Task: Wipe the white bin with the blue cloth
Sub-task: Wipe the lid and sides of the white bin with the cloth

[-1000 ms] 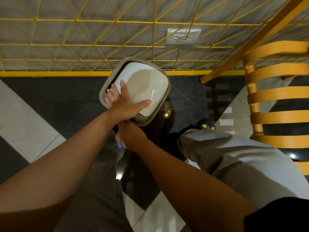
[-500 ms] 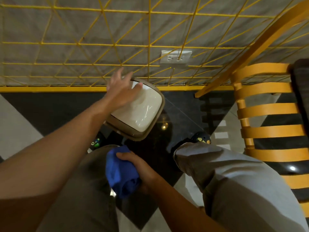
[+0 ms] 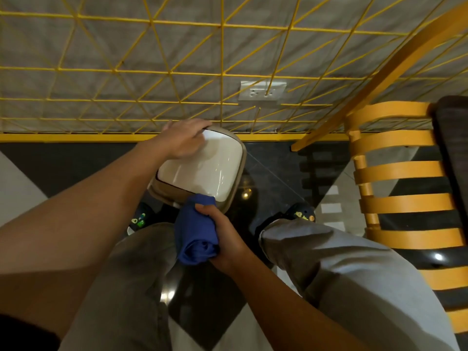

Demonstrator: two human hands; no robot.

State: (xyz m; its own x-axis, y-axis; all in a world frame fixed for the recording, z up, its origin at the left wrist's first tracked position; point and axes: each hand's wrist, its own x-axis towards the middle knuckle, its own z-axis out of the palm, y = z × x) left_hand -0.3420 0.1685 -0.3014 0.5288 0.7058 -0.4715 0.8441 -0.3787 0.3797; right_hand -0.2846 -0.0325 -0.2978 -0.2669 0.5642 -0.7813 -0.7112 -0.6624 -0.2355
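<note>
Bin (image 3: 202, 171): white lid in a beige rim. It stands on the dark, glossy floor (image 3: 278, 173) against the foot of the far wall, just in front of a yellow wire grid (image 3: 220, 72) that covers that wall. Its lid faces up toward the camera and it looks tipped a little toward the person, though the tilt is hard to judge from above. To the right stands an orange slatted chair (image 3: 405, 173), well apart from the bin. The person's legs (image 3: 342, 274) in grey trousers fill the near part of the scene, one on each side of the bin. The left hand (image 3: 183, 140) lies on the far-left corner of the lid with its fingers bent over the far rim, gripping and steadying the bin. The right hand (image 3: 222, 239) is closed round a bunched blue cloth (image 3: 196, 236), held at the near side. The far end of the cloth touches the near rim of the bin at its corner. A white socket (image 3: 262, 91) sits on the wall behind the grid, above the bin. Dark shoes (image 3: 301, 214) show on the floor by the base of the bin. As for progress, the lid shines with reflections and shows no plain dirt or wet streak, so what has been wiped cannot be told. The cloth meets only the near edge, so the wiping seems at or near its start. Most of the lid, the rim and the sides, which are largely hidden from this view, probably still need the cloth.
</note>
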